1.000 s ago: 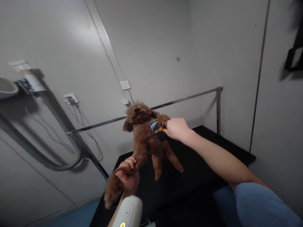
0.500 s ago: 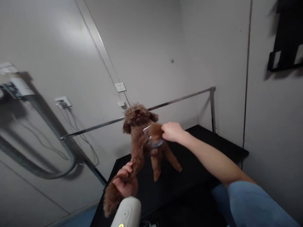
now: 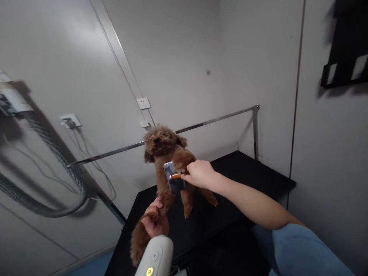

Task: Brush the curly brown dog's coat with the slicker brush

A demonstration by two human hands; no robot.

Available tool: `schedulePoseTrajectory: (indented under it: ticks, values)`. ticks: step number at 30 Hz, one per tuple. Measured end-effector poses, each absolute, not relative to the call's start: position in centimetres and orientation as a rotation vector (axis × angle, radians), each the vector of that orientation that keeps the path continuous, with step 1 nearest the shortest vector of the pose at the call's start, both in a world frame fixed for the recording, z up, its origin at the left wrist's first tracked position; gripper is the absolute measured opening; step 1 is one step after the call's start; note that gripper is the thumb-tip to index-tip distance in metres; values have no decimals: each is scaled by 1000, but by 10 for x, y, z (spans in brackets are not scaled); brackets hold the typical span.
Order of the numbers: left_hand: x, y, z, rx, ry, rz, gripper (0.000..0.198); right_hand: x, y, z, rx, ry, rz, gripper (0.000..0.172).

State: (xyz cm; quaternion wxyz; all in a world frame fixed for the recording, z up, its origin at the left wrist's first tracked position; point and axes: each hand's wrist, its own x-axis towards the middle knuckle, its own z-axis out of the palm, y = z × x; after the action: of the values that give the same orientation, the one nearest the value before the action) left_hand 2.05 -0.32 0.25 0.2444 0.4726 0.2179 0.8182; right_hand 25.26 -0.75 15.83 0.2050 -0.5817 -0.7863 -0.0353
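A curly brown dog [image 3: 162, 172] is upright on the black table [image 3: 230, 207], its muzzle lifted. My left hand [image 3: 156, 222] is closed around one of its front legs [image 3: 139, 241], the furry end of which hangs below my grip. With my right hand [image 3: 200, 174] I grip a slicker brush [image 3: 176, 184] by its orange handle. The brush head lies in front of the dog's chest. Just above that hand, the other front paw [image 3: 183, 159] is raised; whether my fingers touch it I cannot tell.
A pale grey device [image 3: 156, 255] with a yellow light is by my left wrist. Behind the dog runs a metal rail [image 3: 215, 122]. A grey ribbed hose [image 3: 48, 211] hangs at left near a plugged-in socket [image 3: 70, 122]. A black holder [image 3: 345, 57] is on the right wall.
The brush, blurred before, has come lower and slightly left with my right hand, and its orange handle now shows. The dog's head has tipped down a little. My left hand keeps its grip.
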Motion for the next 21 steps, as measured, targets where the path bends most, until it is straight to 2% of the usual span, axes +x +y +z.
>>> schedulePoseTrajectory:
  ticks: [5,10,13,18,21]
  values:
    - [27,-4,-2,1229,631,2244,54,258,-2,154,-1763,-2095,-154,46]
    - [32,-7,-6,1282,690,2301,57,257,-4,154,-1666,-2214,-101,52]
    - [32,-9,-9,1266,746,2254,55,255,-5,152,-1745,-2142,-155,48]
    - [31,-11,-11,1331,774,2300,56,258,-6,151,-1604,-2263,-93,50]
    - [28,-9,-10,1340,757,2284,56,267,-5,155,-1757,-2104,-154,46]
